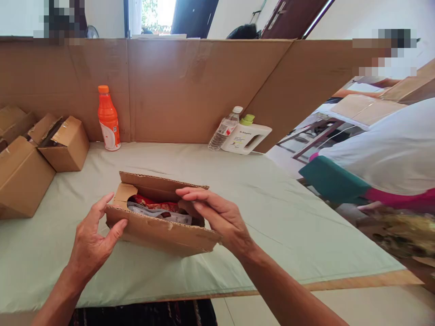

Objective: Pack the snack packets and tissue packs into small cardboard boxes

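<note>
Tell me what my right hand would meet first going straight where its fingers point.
Probably the far flap of the box between your hands: your right hand points left across the opening towards it. Depth is unclear, so it might pass just above.

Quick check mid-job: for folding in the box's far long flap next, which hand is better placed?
Probably the right hand: its fingers lie by the far flap. The left hand is at the box's left end, thumb on the near side.

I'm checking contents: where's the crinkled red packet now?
Left of centre in head view, the crinkled red packet is inside the open brown cardboard box between left hand and right hand, behind the grey pouch.
</note>
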`<state>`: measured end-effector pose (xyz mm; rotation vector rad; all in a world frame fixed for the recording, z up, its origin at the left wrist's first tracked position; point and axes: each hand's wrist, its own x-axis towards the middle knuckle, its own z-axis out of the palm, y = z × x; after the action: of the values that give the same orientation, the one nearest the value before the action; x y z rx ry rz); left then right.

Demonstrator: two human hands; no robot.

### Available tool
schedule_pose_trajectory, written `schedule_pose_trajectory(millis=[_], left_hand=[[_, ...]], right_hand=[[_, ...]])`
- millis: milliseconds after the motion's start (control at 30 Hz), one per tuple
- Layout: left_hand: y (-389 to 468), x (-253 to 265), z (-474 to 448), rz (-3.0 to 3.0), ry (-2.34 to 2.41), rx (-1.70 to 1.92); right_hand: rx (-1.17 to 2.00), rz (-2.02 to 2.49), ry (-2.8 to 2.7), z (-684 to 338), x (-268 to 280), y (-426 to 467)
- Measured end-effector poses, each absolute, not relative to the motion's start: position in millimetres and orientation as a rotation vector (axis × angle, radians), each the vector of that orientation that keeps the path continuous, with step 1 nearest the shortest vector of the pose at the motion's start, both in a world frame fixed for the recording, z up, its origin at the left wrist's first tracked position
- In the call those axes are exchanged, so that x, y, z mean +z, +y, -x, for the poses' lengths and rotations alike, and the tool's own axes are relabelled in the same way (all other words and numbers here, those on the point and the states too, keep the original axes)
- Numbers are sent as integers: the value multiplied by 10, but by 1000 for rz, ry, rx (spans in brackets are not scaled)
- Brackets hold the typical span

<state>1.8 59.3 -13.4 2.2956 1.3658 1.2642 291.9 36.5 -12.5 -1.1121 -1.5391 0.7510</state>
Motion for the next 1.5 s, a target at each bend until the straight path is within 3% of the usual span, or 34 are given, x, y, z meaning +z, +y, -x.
schedule_pose_trajectory(millis=[100, 233, 300, 500, 867, 1067, 1300, 1500], left_hand=[[642, -144, -64, -2354, 1383, 1282], [692, -186, -134, -2385, 1340, 1249], [698, -203, -159, -2385, 1344, 1218], [707, -235, -124, -2432, 1291, 1119], [803, -270, -20, -2528, 1081, 1004], [601, -249, 57, -2634, 1085, 900], [215, -387, 196, -2763, 1417, 1038], [268, -490, 474, -2768, 1838, 1176]], right_hand=[[588, 1136, -1473, -2995, -90, 254], [5, 1254, -1669, -3013, -30, 207], [-140, 1303, -1786, -3004, -36, 235], [58, 1170, -2160, -3048, -209, 249], [-22, 1256, -2166, -3161, -641, 6], [135, 1323, -2159, -3221, -685, 28], [311, 1225, -2269, -3163, -704, 687], [366, 1325, -2217, -2178, -702, 1635]])
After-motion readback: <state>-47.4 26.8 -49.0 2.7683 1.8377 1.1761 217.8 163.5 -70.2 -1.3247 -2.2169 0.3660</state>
